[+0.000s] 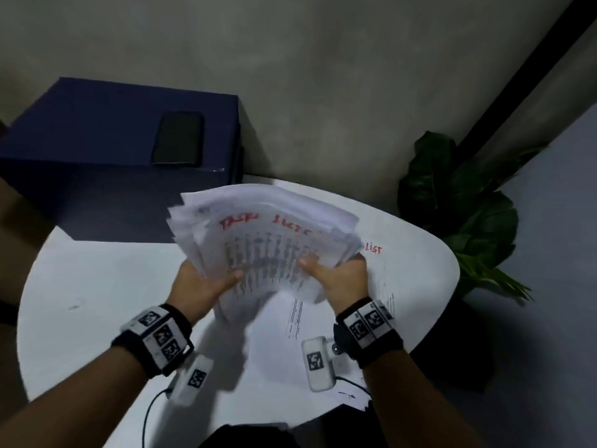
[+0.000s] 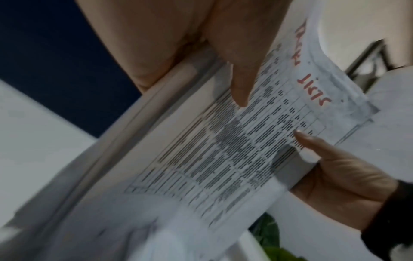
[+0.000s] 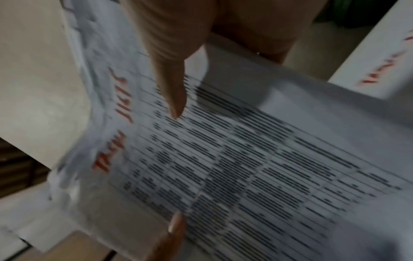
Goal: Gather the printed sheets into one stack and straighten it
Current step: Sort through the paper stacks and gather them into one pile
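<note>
Both hands grip the blurred stack, thumbs on top, fingers hidden beneath.

Both hands grip the stack of printed sheets: left hand thumb lies on the top page, right hand thumb opposite.

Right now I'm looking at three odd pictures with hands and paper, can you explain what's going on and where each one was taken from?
No machine here: a person wears three cameras. The head view looks down on a white table. The other two sit on the wrists, looking along the fingers. The left hand and right hand grip an uneven stack of printed sheets, thumbs on top. One more sheet lies on the table under the right hand. Behind stand a dark blue box with a phone on it, and a plant.
</note>
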Available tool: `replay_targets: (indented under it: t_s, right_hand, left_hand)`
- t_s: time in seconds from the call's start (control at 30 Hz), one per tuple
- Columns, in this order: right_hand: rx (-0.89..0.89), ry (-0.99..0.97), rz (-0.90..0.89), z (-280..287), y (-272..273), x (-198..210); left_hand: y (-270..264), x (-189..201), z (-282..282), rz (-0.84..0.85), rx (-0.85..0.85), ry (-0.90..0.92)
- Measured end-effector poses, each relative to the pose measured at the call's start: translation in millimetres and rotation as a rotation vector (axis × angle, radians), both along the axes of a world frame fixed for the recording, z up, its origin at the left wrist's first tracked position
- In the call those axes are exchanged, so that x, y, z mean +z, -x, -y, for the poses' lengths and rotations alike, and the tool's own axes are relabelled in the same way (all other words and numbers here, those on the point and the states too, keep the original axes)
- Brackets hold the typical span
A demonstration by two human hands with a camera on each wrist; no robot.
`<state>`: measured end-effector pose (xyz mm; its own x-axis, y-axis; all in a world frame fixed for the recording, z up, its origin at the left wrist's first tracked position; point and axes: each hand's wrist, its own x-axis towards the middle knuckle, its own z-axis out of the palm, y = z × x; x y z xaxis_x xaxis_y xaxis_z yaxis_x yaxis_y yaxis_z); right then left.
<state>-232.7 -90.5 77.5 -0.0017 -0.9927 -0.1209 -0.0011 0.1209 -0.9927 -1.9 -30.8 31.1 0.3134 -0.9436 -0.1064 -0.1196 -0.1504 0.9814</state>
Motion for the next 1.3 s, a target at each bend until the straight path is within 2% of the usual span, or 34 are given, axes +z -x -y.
replay_targets:
  t_s: [0.1, 0.17, 0.23, 0.27, 0.3, 0.37, 0.47, 0.6, 0.73, 0.83, 0.93, 1.03, 1.1, 1.3]
  right_hand:
    - [0.071, -0.114, -0.190, 2, 15, -32]
    - [0.044, -0.201, -0.472, 12, 50, -60]
    - [-0.095, -0.374, -0.873, 19, 94, -86]
    - [-0.149, -0.501, -1.013, 20, 114, -97]
    - [-0.180, -0.626, -1.062, 18, 128, -105]
    - [-0.172, -0.739, -1.012, 12, 142, -119]
    - [-0.223, -0.583, -0.982, 6, 149, -124]
    - [-0.299, -0.393, -0.932, 2, 134, -110]
    - [-0.208, -0.462, -0.842, -3, 94, -117]
    - [-0.198, -0.552, -0.955, -2, 77, -126]
    - [-0.288, -0.624, -1.124, -5, 79, -125]
    - [-0.288, -0.605, -1.123, 0, 88, -127]
    - [-0.278, -0.546, -1.105, 2, 87, -126]
    - [-0.266, -0.179, -1.117, -9, 65, -129]
  left_hand:
    - [10, -22, 0, 0.035, 0.024, -0.104]
    - [12, -18, 6, 0.102, 0.080, -0.108]
    - [8, -7, 11, 0.171, 0.143, -0.083]
    - [1, -3, 13, 0.190, 0.154, -0.062]
    - [-7, 2, 14, 0.206, 0.162, -0.048]
    - [-21, 9, 13, 0.205, 0.170, -0.049]
    - [-39, 8, 12, 0.160, 0.154, -0.067]
    - [-44, 7, 12, 0.097, 0.135, -0.038]
    - [-41, 3, 14, 0.044, 0.133, -0.041]
    - [-35, 2, 14, 0.047, 0.119, -0.041]
    - [-33, 5, 11, 0.030, 0.111, -0.047]
    - [-34, 7, 6, -0.011, 0.101, -0.046]
    - [-37, 5, 5, -0.017, 0.099, -0.039]
    - [-37, 4, 6, -0.021, 0.097, -0.026]
